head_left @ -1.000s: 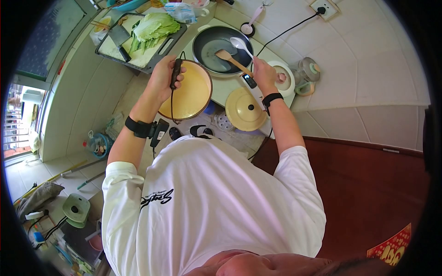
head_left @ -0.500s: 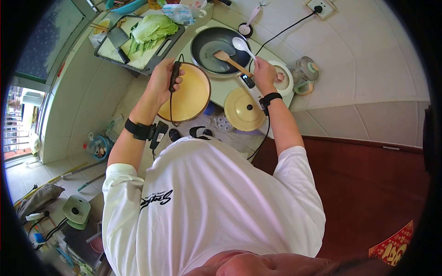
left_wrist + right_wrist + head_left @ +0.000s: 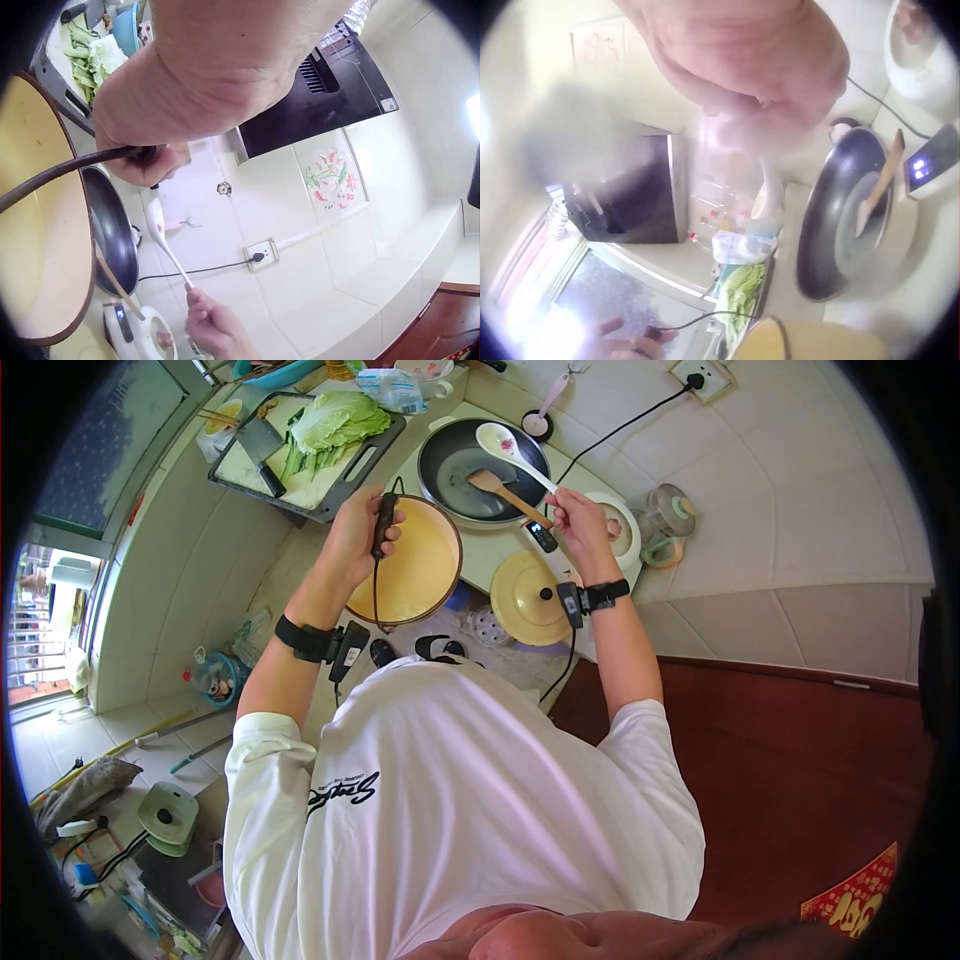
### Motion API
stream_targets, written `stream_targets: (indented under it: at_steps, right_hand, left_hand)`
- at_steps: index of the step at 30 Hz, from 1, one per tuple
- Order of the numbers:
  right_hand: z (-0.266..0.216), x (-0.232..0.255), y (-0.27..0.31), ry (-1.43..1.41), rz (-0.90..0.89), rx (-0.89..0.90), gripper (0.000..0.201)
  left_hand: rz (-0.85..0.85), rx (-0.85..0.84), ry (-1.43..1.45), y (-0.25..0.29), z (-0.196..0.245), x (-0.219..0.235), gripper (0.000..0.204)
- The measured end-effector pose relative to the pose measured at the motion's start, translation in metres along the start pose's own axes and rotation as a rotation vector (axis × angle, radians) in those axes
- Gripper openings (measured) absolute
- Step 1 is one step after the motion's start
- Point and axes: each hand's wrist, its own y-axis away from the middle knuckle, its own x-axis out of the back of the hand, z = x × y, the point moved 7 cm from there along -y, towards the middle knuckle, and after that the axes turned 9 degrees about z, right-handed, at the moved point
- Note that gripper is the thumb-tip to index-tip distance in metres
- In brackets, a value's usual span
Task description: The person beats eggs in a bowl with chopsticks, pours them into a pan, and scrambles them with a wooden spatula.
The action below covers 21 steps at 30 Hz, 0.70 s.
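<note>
My left hand [image 3: 352, 535] grips the black bail handle [image 3: 384, 525] of a deep yellow pot [image 3: 415, 570] with a brown rim, hanging beside the counter. The pot's inside is pale yellow. Pinched by its handle end in my right hand [image 3: 580, 530] is a white spoon [image 3: 512, 452] with a small red pattern in its bowl. The spoon's bowl overlaps the dark frying pan [image 3: 452, 452] in the head view. A wooden spatula [image 3: 508, 495] leans in that pan, which has some liquid at its bottom. Blur hides the right fingers in the right wrist view.
A tray-like board [image 3: 345, 488] at the back left bears leafy cabbage [image 3: 340, 422] and a cleaver [image 3: 262, 448]. A cooker with a lit display [image 3: 541, 537] stands by the pan, near a yellow lid [image 3: 525, 600]. A black cord [image 3: 625, 428] runs to a wall socket.
My right wrist has turned, and the spoon has rolled so the patterned inside of its bowl shows. The bowl has shifted left over the pan. My left hand and the pot stay nearly still.
</note>
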Motion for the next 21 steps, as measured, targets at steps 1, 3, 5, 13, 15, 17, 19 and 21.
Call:
stream_targets:
  at_steps: [1, 3, 5, 13, 15, 17, 19, 21]
  right_hand:
    - [-0.002, -0.004, 0.008, -0.008, -0.056, -0.023, 0.017]
    - [-0.01, -0.005, 0.025, 0.033, -0.114, -0.011, 0.018]
    - [-0.019, -0.012, 0.049, 0.072, -0.174, 0.0, 0.019]
    - [0.002, -0.063, 0.113, 0.482, -0.329, 0.132, 0.024]
    - [0.018, -0.08, 0.119, 0.556, -0.354, 0.159, 0.023]
    - [0.044, -0.097, 0.12, 0.662, -0.41, 0.134, 0.027]
    - [0.059, -0.113, 0.118, 0.741, -0.422, 0.294, 0.026]
    - [0.064, -0.128, 0.122, 0.855, -0.421, 0.456, 0.024]
  left_hand:
    - [-0.006, -0.003, -0.004, 0.0, 0.001, 0.0, 0.034]
    - [-0.01, -0.002, -0.008, 0.002, 0.001, -0.002, 0.034]
    - [-0.006, -0.011, -0.009, 0.003, 0.003, -0.003, 0.034]
    - [-0.02, -0.007, 0.014, 0.001, 0.004, -0.004, 0.029]
    - [-0.014, 0.0, 0.007, 0.001, 0.003, -0.005, 0.03]
    - [-0.018, -0.013, 0.004, -0.001, 0.003, -0.003, 0.03]
    - [-0.018, -0.008, 0.003, -0.001, 0.003, -0.003, 0.031]
    - [-0.016, -0.008, 0.009, -0.002, 0.003, -0.002, 0.031]
